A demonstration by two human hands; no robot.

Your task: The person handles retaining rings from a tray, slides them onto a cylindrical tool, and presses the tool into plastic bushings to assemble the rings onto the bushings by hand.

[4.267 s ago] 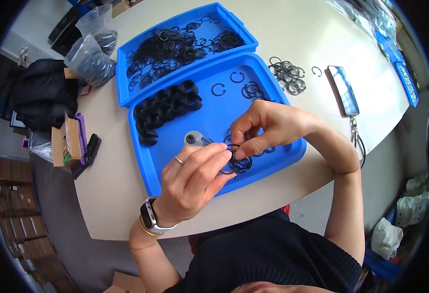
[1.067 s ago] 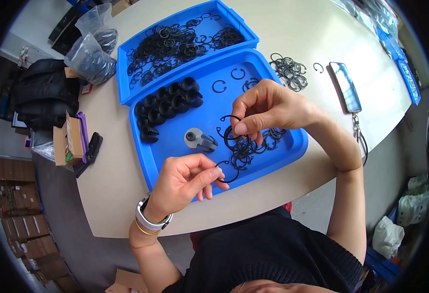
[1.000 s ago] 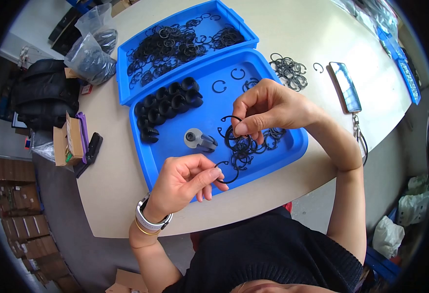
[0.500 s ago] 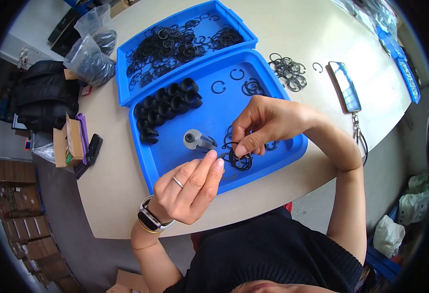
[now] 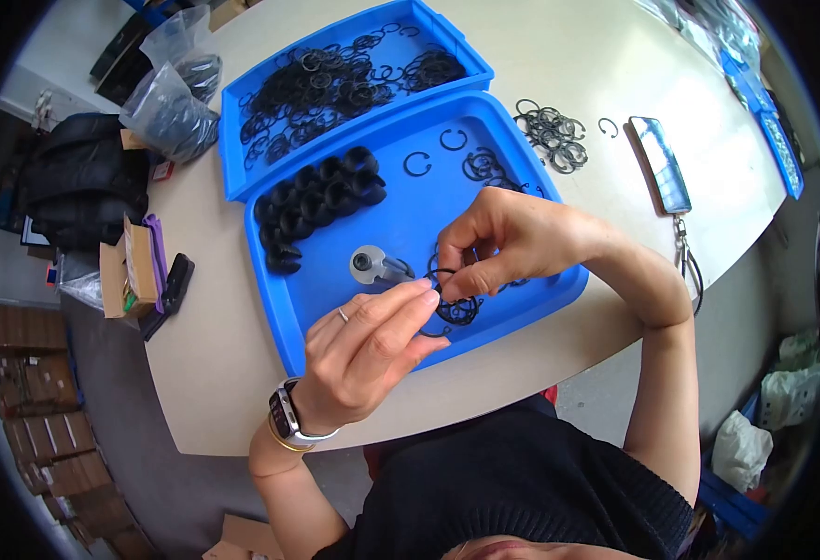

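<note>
My right hand (image 5: 508, 247) is closed in a pinch on a black retaining ring (image 5: 442, 272) above the lower blue tray (image 5: 284, 322). The fingertips of my left hand (image 5: 372, 341) are closed at the left edge of this ring, with the thumb lower down. Right below my hands lies a pile of retaining rings (image 5: 461, 311), partly covered by the fingers. A grey round-headed tool (image 5: 367, 264) is in the tray just left of my fingertips. Stacks of black retaining rings (image 5: 321, 196) fill the tray's left side, and single retaining rings (image 5: 417, 164) lie near the far edge.
A second blue tray (image 5: 234, 168) behind holds many loose rings. More rings (image 5: 554, 135) lie on the table, right of the trays, near a phone (image 5: 660, 166) with a strap. To the left are plastic bags (image 5: 172, 117), a cardboard box (image 5: 130, 271) and a backpack (image 5: 88, 187).
My left hand has moved slightly right and turned, bringing its fingertips against the ring at my right hand. My right hand has shifted a little to the left.
</note>
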